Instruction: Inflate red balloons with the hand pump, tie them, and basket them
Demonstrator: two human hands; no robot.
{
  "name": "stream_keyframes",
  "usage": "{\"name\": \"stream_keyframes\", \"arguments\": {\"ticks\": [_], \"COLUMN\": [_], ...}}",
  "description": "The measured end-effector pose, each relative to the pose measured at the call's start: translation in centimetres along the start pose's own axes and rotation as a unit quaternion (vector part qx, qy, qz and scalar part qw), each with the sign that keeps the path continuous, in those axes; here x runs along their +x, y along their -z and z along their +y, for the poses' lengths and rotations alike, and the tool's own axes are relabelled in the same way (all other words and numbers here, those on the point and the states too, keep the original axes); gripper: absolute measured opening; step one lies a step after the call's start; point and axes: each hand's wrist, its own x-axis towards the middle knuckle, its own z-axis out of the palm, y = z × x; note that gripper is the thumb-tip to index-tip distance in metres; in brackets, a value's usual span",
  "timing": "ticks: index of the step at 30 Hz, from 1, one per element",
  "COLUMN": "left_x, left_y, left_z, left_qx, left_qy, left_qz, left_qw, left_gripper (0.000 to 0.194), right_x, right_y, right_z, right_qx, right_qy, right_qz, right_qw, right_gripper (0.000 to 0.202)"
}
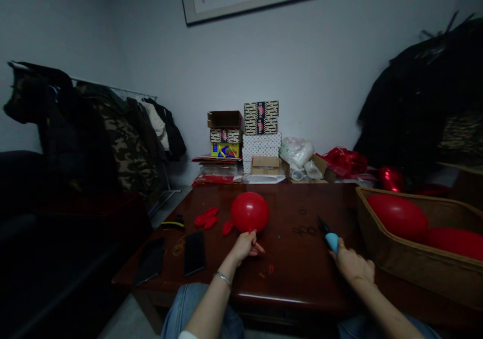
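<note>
Near the middle of the table, my left hand [248, 246] pinches the neck of an inflated red balloon [250, 212]; its other fingers point to the right. My right hand [353, 266] is wrapped round a light-blue hand pump [332, 242] with a black tapered nozzle, which points away from me to the upper left. Deflated red balloons [207, 218] lie left of the inflated one. Several thin dark rings [305, 231] rest on the table between the balloon and the pump.
A wicker basket [392, 263] with inflated red balloons stands at the right. Two dark phone-like slabs [194, 252], yellow rubber bands [178, 246] and tiny red scraps [270, 268] lie on the table [294, 283]. Stacked boxes [261, 150] stand behind it.
</note>
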Motion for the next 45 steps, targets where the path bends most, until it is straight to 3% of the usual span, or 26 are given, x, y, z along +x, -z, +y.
{"name": "stream_keyframes", "arguments": {"ticks": [6,10,12,15,21,24,27,29,32,35,37,38,41,43,45], "left_x": [0.5,0.8,0.8,0.7,-0.6,-1.7,-2.5,-2.7,-2.9,-3.5,-4.3,-4.8,-5.9,-6.3,-6.3], "left_y": [0.5,1.0,1.2,1.0,-0.1,-0.3,0.2,0.9,1.8,2.0,1.8,1.7,1.7,1.8,2.0], "left_z": [0.3,0.5,0.5,0.8,2.4,3.6,4.7,5.1,5.7,6.8,7.9,8.4,9.4,9.4,8.9], "left_qx": [0.021,0.017,0.013,0.022,0.089,0.143,0.185,0.182,0.084,0.067,0.206,0.314,0.596,0.668,0.685], "left_qy": [0.004,0.011,0.015,0.018,0.014,-0.003,-0.014,-0.045,-0.113,-0.175,-0.238,-0.269,-0.339,-0.379,-0.411], "left_qz": [-0.022,-0.036,-0.043,-0.054,-0.131,-0.177,-0.204,-0.158,-0.003,0.078,0.069,0.047,-0.027,-0.049,-0.057], "left_qw": [1.000,0.999,0.999,0.998,0.987,0.974,0.961,0.969,0.990,0.979,0.947,0.909,0.727,0.638,0.599], "left_gripper": [0.045,0.044,0.045,0.044,0.044,0.044,0.041,0.035,0.035,0.028,0.011,0.013,0.035,0.041,0.044], "right_x": [0.4,0.0,-0.4,-1.5,-3.9,-4.1,-3.9,-3.9,-4.2,-4.5,-4.6,-4.5,-4.3,-4.1,-4.0], "right_y": [-0.9,-0.1,1.1,3.7,8.8,9.6,9.4,9.0,8.5,8.2,8.1,8.0,7.8,7.7,7.6], "right_z": [0.4,-1.0,-2.7,-6.0,-12.8,-14.9,-16.0,-16.3,-16.3,-16.3,-16.5,-16.6,-16.9,-17.2,-17.3], "right_qx": [-0.031,-0.078,-0.073,-0.033,0.017,0.031,0.040,0.044,0.050,0.065,0.083,0.094,0.138,0.167,0.193], "right_qy": [0.001,0.019,0.059,0.176,0.437,0.490,0.486,0.465,0.432,0.394,0.377,0.375,0.380,0.383,0.386], "right_qz": [0.005,0.112,0.158,0.201,0.212,0.193,0.191,0.196,0.193,0.178,0.157,0.141,0.080,0.038,0.003], "right_qw": [0.999,0.990,0.983,0.963,0.874,0.849,0.852,0.863,0.880,0.899,0.909,0.911,0.911,0.908,0.902], "right_gripper": [0.052,0.055,0.054,0.058,0.077,0.082,0.080,0.075,0.071,0.067,0.068,0.071,0.085,0.096,0.106]}}
